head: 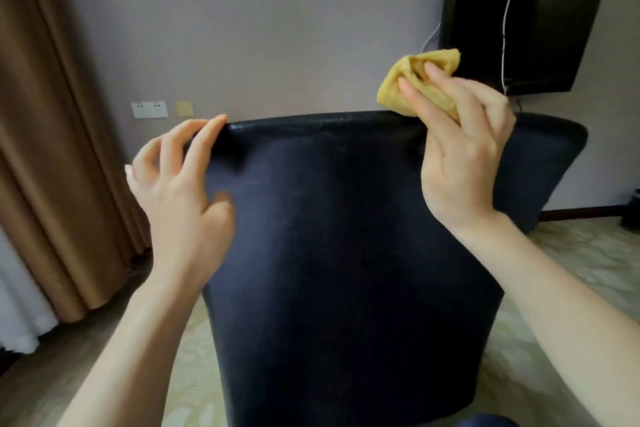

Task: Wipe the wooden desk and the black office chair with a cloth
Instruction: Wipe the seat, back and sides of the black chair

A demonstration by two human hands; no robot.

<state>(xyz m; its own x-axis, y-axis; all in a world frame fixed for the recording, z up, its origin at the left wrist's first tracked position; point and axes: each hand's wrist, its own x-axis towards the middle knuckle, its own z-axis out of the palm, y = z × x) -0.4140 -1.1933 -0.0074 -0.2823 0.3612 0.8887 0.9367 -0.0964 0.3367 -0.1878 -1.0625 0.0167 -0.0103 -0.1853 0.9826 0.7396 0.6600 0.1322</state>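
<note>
View is from behind the black office chair (346,236), its backrest filling the middle of the frame; the R hand (464,149) pinches a bunched yellow cloth (415,80) between thumb and fingers, held up at the top rim (329,123) twd the right side; the cloth's lower corner is at the rim or just above it, can't tell if it touches; the L hand (180,184) is spread, fingers loosely bent and holding nothing, w/ fingertips at the top-left corner of the backrest and the thumb against its rear face, prob. steadying the chair; the wooden desk isn't in view, so no way to say whether it's been wiped; for the chair, the step in hand looks like the top rim of the backrest; a faint sheen along the rim may be damp from the cloth, but that's a guess; the broad rear face shows no streaks either way; seat, armrests and base are hidden behind the backrest, so I'd count those as unknown, likely left to do; around: brown curtain (52,114) at left, wall socket (149,109), a wall-mounted TV (540,31) at upper right.
</note>
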